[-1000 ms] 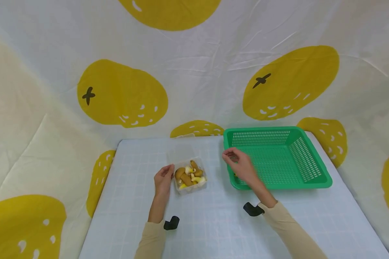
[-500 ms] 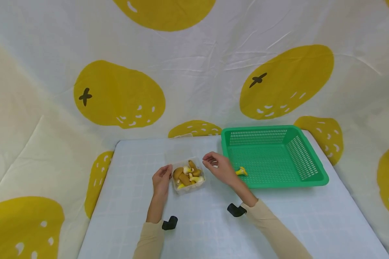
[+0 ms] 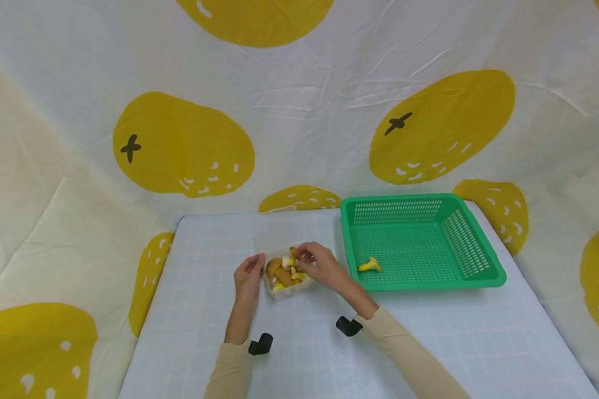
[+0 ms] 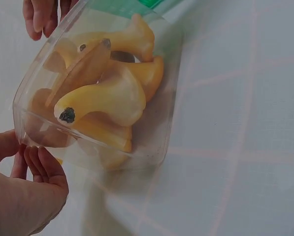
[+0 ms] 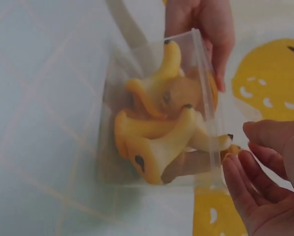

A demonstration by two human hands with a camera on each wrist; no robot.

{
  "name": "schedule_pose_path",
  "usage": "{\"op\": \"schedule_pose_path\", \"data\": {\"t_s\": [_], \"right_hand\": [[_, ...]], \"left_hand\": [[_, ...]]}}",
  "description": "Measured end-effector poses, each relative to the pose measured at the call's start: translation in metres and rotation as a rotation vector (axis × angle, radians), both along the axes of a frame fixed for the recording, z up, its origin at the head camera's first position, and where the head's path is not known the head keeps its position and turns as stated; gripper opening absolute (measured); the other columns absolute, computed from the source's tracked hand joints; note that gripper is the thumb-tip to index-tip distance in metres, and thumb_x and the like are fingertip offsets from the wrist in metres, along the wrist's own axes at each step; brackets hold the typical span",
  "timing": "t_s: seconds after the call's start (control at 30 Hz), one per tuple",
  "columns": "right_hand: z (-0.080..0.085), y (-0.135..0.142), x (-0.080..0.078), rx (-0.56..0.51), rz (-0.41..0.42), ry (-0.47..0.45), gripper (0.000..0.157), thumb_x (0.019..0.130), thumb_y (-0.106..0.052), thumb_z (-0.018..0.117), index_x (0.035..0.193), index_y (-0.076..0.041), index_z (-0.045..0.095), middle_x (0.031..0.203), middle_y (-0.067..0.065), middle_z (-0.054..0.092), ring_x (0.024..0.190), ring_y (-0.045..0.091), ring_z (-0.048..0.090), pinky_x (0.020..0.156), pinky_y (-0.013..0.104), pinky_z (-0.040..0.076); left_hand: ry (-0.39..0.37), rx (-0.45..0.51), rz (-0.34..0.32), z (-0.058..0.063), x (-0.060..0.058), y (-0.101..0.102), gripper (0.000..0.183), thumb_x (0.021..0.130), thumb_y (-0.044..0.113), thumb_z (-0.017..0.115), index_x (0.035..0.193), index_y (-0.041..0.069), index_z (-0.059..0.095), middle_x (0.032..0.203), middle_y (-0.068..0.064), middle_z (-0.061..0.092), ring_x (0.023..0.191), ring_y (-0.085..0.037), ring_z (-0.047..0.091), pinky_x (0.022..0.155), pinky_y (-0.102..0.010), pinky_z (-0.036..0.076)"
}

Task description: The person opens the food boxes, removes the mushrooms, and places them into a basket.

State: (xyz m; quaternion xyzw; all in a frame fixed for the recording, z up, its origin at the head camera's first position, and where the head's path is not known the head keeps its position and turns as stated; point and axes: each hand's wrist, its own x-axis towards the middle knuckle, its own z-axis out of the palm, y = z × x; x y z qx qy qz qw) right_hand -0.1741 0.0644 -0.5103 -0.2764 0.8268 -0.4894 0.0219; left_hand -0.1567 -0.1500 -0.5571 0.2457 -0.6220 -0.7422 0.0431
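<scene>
Head view: left hand (image 3: 248, 278) pinches the clear box (image 3: 285, 292), which could slide if that pinch slackens; mushrooms (image 3: 283, 276) heaped inside could spill if right hand (image 3: 323, 268), fingers parted, tugs roughly; a yellow mushroom (image 3: 370, 265) lies in the green basket (image 3: 424, 249).

Way into the box (image 3: 285, 292) is from above, btwn L hand (image 3: 247, 279) pinching one side and R hand (image 3: 322, 268) over the other. Clear lid (image 3: 274, 235) blocks just beyond. Right of R hand, basket (image 3: 429, 286) wall's an obstacle; nearer than both hands, table's (image 3: 299, 360) wide open btwn forearms tbh.
</scene>
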Motion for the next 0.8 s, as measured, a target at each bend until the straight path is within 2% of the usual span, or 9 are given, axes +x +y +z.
{"op": "schedule_pose_path", "data": {"t_s": [0.1,0.23,0.3,0.37,0.47,0.53,0.63,0.8], "right_hand": [[-0.003,-0.006,0.000,0.051,0.014,0.017,0.021,0.094,0.004,0.071,0.114,0.007,0.064,0.106,0.018,0.064,0.092,0.027,0.064,0.083,0.037,0.059],[-0.008,-0.013,0.000,0.141,-0.005,0.043,0.019,0.092,0.005,0.072,0.111,0.004,0.067,0.103,0.014,0.064,0.092,0.025,0.064,0.084,0.038,0.058],[-0.010,-0.016,0.000,0.173,-0.023,0.077,0.017,0.092,0.006,0.072,0.109,0.003,0.068,0.102,0.012,0.064,0.093,0.025,0.064,0.085,0.038,0.058],[-0.012,-0.018,0.001,0.181,-0.035,0.128,0.016,0.091,0.008,0.072,0.105,0.002,0.069,0.099,0.012,0.063,0.092,0.025,0.064,0.085,0.038,0.058],[-0.014,-0.018,0.002,0.162,-0.055,0.191,0.015,0.090,0.009,0.073,0.104,0.002,0.070,0.098,0.011,0.063,0.090,0.023,0.065,0.083,0.035,0.058],[-0.016,-0.017,0.002,0.137,-0.063,0.211,0.015,0.091,0.008,0.073,0.105,0.002,0.071,0.097,0.011,0.064,0.088,0.022,0.064,0.081,0.033,0.058],[-0.017,-0.015,0.001,0.087,-0.076,0.198,0.016,0.091,0.006,0.073,0.107,0.001,0.072,0.098,0.010,0.064,0.089,0.021,0.065,0.081,0.030,0.058],[-0.017,-0.012,0.001,-0.036,-0.064,0.115,0.017,0.094,0.003,0.072,0.110,0.001,0.071,0.101,0.009,0.063,0.096,0.023,0.067,0.088,0.031,0.059]], "left_hand": [[-0.003,0.009,-0.006,0.002,0.000,0.000,0.035,0.098,0.019,0.073,0.119,-0.008,0.067,0.093,0.000,0.067,0.081,-0.009,0.057,0.073,-0.018,0.052],[-0.009,0.002,-0.024,0.022,0.007,0.001,0.031,0.099,0.013,0.070,0.117,-0.011,0.066,0.092,-0.002,0.067,0.082,-0.011,0.058,0.076,-0.022,0.054],[-0.010,-0.005,-0.028,0.024,0.007,0.001,0.030,0.099,0.011,0.069,0.117,-0.012,0.065,0.091,-0.002,0.067,0.082,-0.012,0.058,0.077,-0.024,0.054],[-0.004,-0.002,-0.018,0.018,0.006,0.001,0.030,0.099,0.014,0.070,0.117,-0.010,0.066,0.090,0.001,0.066,0.080,-0.010,0.058,0.075,-0.022,0.053],[0.000,-0.002,0.002,0.003,0.001,0.000,0.032,0.098,0.017,0.073,0.117,-0.008,0.067,0.088,0.003,0.065,0.079,-0.009,0.057,0.073,-0.019,0.052],[0.005,-0.009,0.016,0.000,0.000,0.000,0.032,0.098,0.019,0.073,0.116,-0.007,0.068,0.088,0.003,0.065,0.078,-0.008,0.057,0.071,-0.017,0.051],[0.009,-0.024,0.024,0.000,0.000,0.001,0.032,0.098,0.020,0.074,0.115,-0.007,0.068,0.090,0.002,0.065,0.079,-0.009,0.057,0.071,-0.017,0.051],[0.014,-0.023,0.024,0.000,0.001,0.001,0.033,0.098,0.020,0.073,0.115,-0.007,0.068,0.090,0.002,0.065,0.079,-0.008,0.057,0.071,-0.017,0.051]]}}
